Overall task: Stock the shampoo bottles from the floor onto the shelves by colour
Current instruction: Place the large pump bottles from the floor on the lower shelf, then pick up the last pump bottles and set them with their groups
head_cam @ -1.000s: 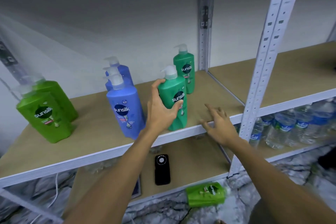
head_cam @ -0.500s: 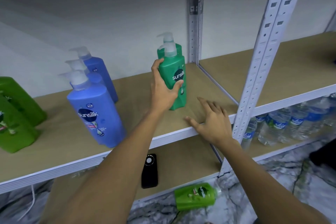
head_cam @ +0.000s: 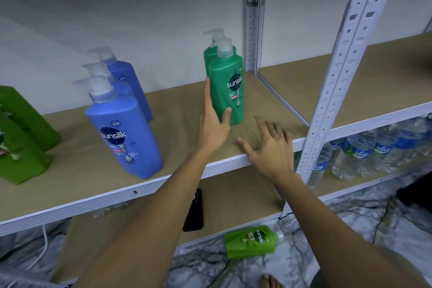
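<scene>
Shampoo bottle (head_cam: 251, 241), lime green, lies on its side on the floor at the bottom centre of the frame, not yet shelved. Above it, the right hand (head_cam: 268, 149) rests spread flat on the shelf edge (head_cam: 163, 182), holding nothing. Farther in, the left hand (head_cam: 214, 124) loosely cups the front teal bottle (head_cam: 226, 91), thumb and fingers against its sides. Such bottles look stiff, smooth, fairly heavy; grasping round the body seems safest.
</scene>
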{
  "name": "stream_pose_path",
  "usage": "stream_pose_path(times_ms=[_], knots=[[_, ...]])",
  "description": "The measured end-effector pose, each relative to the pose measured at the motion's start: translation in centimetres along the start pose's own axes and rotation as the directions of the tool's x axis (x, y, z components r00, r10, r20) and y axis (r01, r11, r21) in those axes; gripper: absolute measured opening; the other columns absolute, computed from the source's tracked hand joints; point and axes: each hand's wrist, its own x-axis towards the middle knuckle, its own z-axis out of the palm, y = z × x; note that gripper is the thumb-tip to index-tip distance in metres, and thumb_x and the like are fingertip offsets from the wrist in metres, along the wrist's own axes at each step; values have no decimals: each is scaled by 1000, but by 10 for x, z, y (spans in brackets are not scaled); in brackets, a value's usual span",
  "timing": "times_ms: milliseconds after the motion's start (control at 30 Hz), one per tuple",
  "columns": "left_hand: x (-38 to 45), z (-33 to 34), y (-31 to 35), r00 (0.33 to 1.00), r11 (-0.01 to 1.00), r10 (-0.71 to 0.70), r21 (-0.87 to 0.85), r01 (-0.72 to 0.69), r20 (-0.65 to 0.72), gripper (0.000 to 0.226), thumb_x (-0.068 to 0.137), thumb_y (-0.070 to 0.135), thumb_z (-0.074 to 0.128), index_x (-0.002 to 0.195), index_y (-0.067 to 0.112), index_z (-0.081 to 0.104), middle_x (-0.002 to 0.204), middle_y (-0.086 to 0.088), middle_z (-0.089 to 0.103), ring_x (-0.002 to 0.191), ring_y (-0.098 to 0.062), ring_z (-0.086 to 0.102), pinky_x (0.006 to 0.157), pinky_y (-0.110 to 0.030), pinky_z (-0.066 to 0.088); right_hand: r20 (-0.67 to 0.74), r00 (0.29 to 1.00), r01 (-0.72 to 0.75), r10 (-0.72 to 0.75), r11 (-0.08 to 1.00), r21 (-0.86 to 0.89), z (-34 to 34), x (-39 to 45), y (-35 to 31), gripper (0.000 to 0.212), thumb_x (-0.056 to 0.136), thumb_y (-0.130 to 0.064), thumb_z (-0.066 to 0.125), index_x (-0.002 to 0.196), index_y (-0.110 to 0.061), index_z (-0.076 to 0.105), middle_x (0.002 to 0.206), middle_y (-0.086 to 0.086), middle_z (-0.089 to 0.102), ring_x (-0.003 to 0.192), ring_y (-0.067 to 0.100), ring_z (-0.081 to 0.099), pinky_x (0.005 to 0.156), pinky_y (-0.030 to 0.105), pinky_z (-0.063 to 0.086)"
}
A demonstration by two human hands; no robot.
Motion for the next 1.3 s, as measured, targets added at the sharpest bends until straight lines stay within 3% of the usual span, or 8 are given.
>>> stream_pose_path(times_ms=[100, 300, 400, 533, 700, 900, 1067, 1300], knots=[[-36, -17, -10, 995, 973, -83, 222, 68, 56, 74, 96, 14, 57, 158, 27, 18, 152, 6, 44, 133, -22, 47, 106, -27, 36, -2, 1000, 25, -25, 1000, -15, 4, -8, -3, 80, 91, -73, 26, 153, -23, 37, 146, 10, 54, 140, 31, 39, 116, 49, 26], [-93, -44, -35, 973, 650, 162, 725, -230, 164, 40, 99, 29, 36, 124, 10, 61, 131, -11, 64, 120, -31, 60, 102, -44, 45, 54, 991, 117, -119, 992, 38, 0, -39, -12, 70, 96, -62, 23, 151, -21, 41, 149, 9, 46, 145, 29, 31, 120, 54, 21], [-121, -54, -38, 935, 575, 260, 740, -349, 239, 46, 102, 30, 32, 133, 9, 58, 141, -12, 58, 133, -29, 51, 112, -45, 38, 59, 988, 135, -144, 982, 135, -3, -61, -15, 65, 98, -57, 33, 150, -19, 43, 158, 14, 33, 152, 32, 19, 122, 53, 21], [-160, -72, -37, 941, 649, 186, 683, -334, 284, 49, 103, 31, 34, 143, 8, 48, 161, -12, 33, 150, -28, 28, 124, -46, 21, 118, 989, 57, -91, 962, 266, 4, -98, -22, 64, 102, -49, 49, 158, -24, 29, 169, 10, 9, 155, 31, 11, 123, 45, 18], [-238, -108, -63, 933, 750, -85, 639, -171, 349, 45, 106, 30, 36, 149, 18, 42, 159, -6, 36, 143, -27, 37, 119, -47, 28, 452, 891, -175, 36, 947, 269, 37, -169, -22, 70, 100, -47, 53, 159, -25, 21, 167, 11, 14, 140, 38, 42, 108, 42, 39], [-317, -154, -119, 911, 768, -283, 639, 28, 301, 45, 104, 22, 45, 149, 19, 44, 148, -9, 49, 132, -30, 46, 108, -48, 42, 646, 762, -300, 53, 913, 278, 87, -227, -31, 77, 100, -42, 57, 160, -19, 16, 163, 15, 20, 140, 38, 39, 111, 42, 38], [-372, -169, -176, 823, 660, -537, 699, 274, 185, 60, 95, 46, 32, 149, 23, 44, 147, -12, 48, 128, -38, 50, 102, -53, 46, 764, 630, -392, 137, 906, 161, 142, -248, -16, 81, 98, -40, 61, 161, -14, 17, 158, 21, 27, 136, 41, 43, 106, 38, 39], [-426, -174, -229, 637, 445, -769, 761, 472, 55, 60, 97, 43, 46, 154, 28, 36, 158, -25, 29, 144, -49, 29, 117, -59, 27, 777, 585, -444, 235, 894, 64, 202, -260, -1, 86, 93, -47, 64, 160, -17, 20, 164, 21, 16, 148, 40, 26, 116, 48, 33]])
